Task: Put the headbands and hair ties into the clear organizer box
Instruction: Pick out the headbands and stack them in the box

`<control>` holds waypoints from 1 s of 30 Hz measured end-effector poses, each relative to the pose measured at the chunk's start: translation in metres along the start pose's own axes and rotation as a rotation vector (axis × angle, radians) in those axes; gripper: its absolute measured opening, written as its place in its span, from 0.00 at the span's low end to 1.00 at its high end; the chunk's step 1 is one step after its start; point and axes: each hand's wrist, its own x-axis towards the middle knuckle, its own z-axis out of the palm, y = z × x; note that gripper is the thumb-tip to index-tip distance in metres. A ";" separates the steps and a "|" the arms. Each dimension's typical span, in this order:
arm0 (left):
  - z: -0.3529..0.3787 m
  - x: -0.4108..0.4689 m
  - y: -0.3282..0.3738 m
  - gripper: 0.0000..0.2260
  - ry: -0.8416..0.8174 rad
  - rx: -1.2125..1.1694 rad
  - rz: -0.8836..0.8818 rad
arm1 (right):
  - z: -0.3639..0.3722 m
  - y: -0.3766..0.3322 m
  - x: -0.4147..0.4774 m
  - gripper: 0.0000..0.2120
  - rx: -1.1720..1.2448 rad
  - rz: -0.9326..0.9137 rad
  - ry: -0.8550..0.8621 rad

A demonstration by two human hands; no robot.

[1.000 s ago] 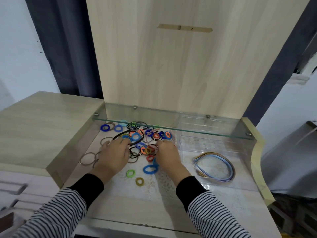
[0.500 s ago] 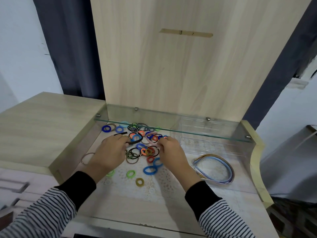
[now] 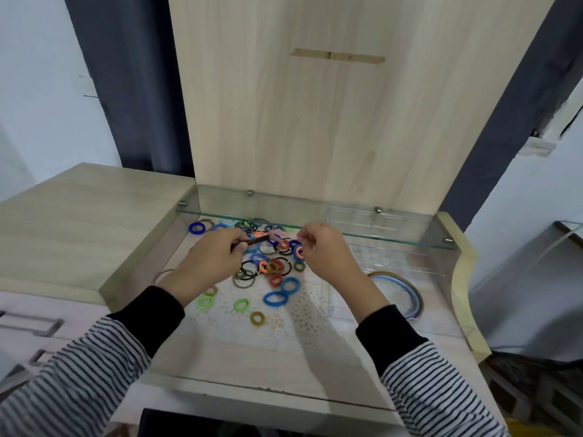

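Note:
A pile of coloured hair ties point(image 3: 273, 267) lies on a lace mat in a recessed wooden tabletop. My left hand point(image 3: 208, 263) grips one end of a dark brown headband point(image 3: 256, 242) and holds it above the pile. My right hand point(image 3: 325, 252) hovers just right of that, fingers curled near a pale pink blur. Whether it holds anything is unclear. The clear organizer box point(image 3: 443, 272) stands to the right, and blue and brown headbands point(image 3: 407, 287) lie inside it.
A glass shelf point(image 3: 394, 239) spans the recess just above and behind my hands. A tall wooden panel point(image 3: 315, 121) rises behind it. Loose blue, green and olive ties point(image 3: 257, 318) lie nearer me. A raised wooden top point(image 3: 79, 222) borders the left.
Both hands have risen from the pile toward the glass shelf. My left hand has lifted the dark headband clear of the hair ties.

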 end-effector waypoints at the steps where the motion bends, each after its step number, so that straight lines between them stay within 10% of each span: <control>1: -0.001 0.000 0.002 0.08 -0.008 -0.020 -0.002 | -0.002 -0.001 0.000 0.09 0.003 0.006 -0.001; 30: 0.003 0.017 0.095 0.11 -0.179 -0.998 -0.098 | -0.139 0.056 -0.025 0.09 0.040 0.327 0.163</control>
